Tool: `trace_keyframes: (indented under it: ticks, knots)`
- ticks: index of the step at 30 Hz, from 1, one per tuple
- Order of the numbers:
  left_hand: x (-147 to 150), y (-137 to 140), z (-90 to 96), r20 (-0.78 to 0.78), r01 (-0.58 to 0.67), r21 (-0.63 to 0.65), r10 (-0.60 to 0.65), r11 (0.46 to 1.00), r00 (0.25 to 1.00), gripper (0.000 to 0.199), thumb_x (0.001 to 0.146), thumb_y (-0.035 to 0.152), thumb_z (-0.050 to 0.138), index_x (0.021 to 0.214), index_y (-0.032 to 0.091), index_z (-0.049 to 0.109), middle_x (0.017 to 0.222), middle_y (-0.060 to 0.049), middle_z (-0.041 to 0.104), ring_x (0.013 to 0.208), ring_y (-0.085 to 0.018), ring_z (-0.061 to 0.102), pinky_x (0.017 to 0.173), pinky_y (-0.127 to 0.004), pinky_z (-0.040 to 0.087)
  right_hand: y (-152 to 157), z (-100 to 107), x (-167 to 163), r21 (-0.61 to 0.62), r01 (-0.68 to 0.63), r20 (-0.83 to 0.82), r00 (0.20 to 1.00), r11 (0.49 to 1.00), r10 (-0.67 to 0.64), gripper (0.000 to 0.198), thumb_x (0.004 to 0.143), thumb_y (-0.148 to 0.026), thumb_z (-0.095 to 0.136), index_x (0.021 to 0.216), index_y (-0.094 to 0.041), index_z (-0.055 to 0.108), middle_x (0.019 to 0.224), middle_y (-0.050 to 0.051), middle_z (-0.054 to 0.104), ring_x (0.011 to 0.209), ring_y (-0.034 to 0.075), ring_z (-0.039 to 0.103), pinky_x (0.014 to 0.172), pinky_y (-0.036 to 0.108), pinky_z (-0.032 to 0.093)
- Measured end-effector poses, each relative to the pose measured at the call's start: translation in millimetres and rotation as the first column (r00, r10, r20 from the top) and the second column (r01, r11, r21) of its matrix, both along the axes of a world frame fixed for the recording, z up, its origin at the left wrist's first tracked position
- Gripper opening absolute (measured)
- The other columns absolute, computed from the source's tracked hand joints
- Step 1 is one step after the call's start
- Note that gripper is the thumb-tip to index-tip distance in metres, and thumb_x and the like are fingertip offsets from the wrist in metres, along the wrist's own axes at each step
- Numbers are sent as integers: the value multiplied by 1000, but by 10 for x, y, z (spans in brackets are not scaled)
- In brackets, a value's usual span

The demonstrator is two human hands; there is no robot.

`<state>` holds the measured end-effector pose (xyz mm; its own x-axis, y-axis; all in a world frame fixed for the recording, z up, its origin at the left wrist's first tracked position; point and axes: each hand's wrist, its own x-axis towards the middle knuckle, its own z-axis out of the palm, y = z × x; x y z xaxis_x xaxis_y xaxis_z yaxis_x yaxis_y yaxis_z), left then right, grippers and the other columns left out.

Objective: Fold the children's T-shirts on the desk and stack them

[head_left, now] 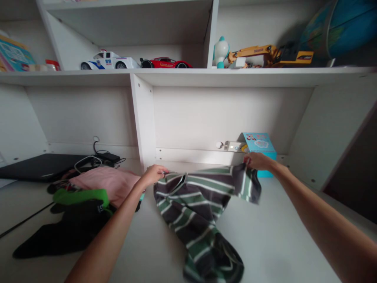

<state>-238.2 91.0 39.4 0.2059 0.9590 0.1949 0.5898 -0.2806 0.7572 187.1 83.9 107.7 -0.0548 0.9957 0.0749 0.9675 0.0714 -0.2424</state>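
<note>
A striped shirt (203, 204) in green, dark grey and white is stretched between my two hands above the white desk. My left hand (154, 175) pinches its upper left edge. At the upper right, my right hand (256, 160) grips the cloth near what looks like a short sleeve (247, 182). The lower part hangs bunched and twisted toward me, slightly blurred. Left of my left forearm lies a pile with a pink garment (106, 182) and a black and green garment (76, 220).
Behind my right hand stands a light blue box (260, 145), beside a power strip (235, 146). A black laptop (38, 167) and cables lie at the left. Overhead, a shelf (182, 76) holds a white toy car (108, 61), a red toy car (165, 63), a yellow toy excavator (271, 55) and a globe (341, 27).
</note>
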Motion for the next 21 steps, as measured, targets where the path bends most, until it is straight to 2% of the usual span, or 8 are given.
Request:
trace_keyframes:
  ticks: [2,4,7,9,11,15,18,21]
  knots:
    - [208,116,40,42,-226,223,223,948,974,35,67,15,56,101,18,65,115,-10,60,113,-28,48,99,-38,32,28,-1,98,165,142,20,989,976,-147,25,88,-30,50,107,-16,54,109,7,55,98,19,54,85,43,42]
    - [465,127,-9,35,-291,366,299,884,954,43,71,16,56,114,18,58,128,-12,49,123,-29,38,103,-40,25,12,-112,70,254,202,25,976,946,-215,33,89,-32,46,118,-16,47,120,9,49,107,23,48,90,47,38]
    - [811,-33,-203,-135,-9,366,63,930,989,39,77,23,53,115,18,57,124,-13,53,116,-27,46,99,-37,32,-112,-430,-89,211,99,34,993,972,-109,28,86,-25,49,112,-14,54,112,11,56,101,22,53,86,42,41]
    - [951,-195,-339,-287,275,222,-207,936,935,33,76,30,57,107,20,63,115,-11,59,106,-26,54,93,-35,39,-264,-687,-207,97,-64,22,998,993,63,20,81,-21,54,99,-17,63,100,7,64,92,19,58,82,34,44]
    - [1007,-360,-418,-378,425,68,-371,903,848,35,75,37,59,105,21,64,113,-11,61,105,-28,55,91,-36,41,-461,-924,-316,6,-214,-17,977,977,214,21,76,-24,59,96,-21,66,98,4,66,91,19,60,82,30,45]
    - [971,-686,-366,-410,476,16,-428,879,805,48,77,48,56,117,20,58,122,-14,56,118,-30,46,96,-40,36,-901,-1232,-562,-25,-325,-90,943,946,321,50,79,-42,53,125,-22,49,126,7,53,113,23,49,95,36,38]
    - [945,-928,-310,-408,554,21,-498,833,765,67,64,53,68,121,22,55,127,-13,51,118,-31,46,97,-38,35,-1180,-1363,-826,-47,-337,-130,935,940,329,86,70,-59,57,139,-16,29,140,13,35,128,28,32,102,42,31]
    - [971,-1067,-343,-425,558,85,-477,826,770,43,73,39,63,113,22,60,116,-10,60,109,-28,53,94,-34,37,-1342,-1448,-1092,-1,-286,-163,945,958,282,97,59,-58,67,138,-14,30,142,16,29,131,34,21,104,47,26]
